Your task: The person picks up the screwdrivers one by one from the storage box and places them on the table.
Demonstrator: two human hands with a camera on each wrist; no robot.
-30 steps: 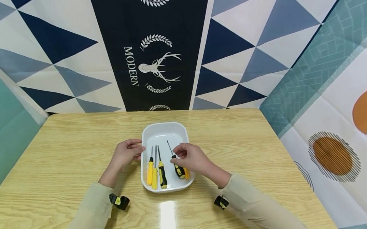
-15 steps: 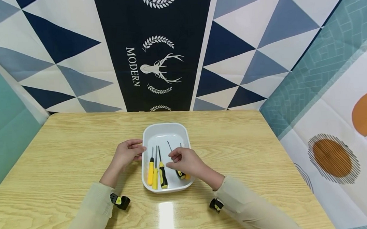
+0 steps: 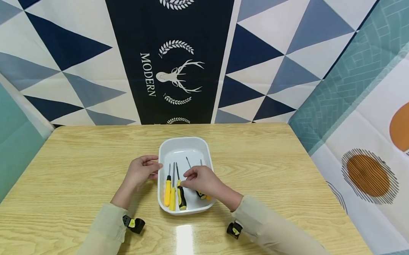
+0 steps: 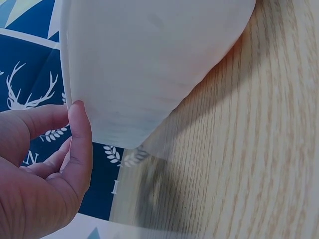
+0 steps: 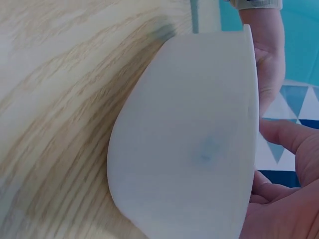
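A white tray (image 3: 183,140) stands on the table with several screwdrivers in it. My left hand (image 3: 141,171) pinches the tray's left rim; the left wrist view shows thumb and finger (image 4: 79,124) on that rim. Over the tray, my right hand (image 3: 207,180) has its thumb tip close to a black-and-yellow screwdriver (image 3: 182,199); whether they touch is unclear. Left of that lie a plain yellow screwdriver (image 3: 172,200) and one with a yellow handle and black collar (image 3: 167,192). Beneath my right hand, another black-and-yellow screwdriver (image 3: 200,195) and an orange handle (image 3: 208,197) are partly covered.
The wood-grain table (image 3: 99,158) extends around the tray on all sides. A patterned cloth backdrop (image 3: 178,75) rises behind its far edge. In the right wrist view, the tray's outer wall (image 5: 184,129) blocks the inside.
My right hand has shifted left across the tray, from above the right-hand screwdrivers toward the middle black-and-yellow one. The left hand keeps its place at the rim. No screwdriver has visibly moved.
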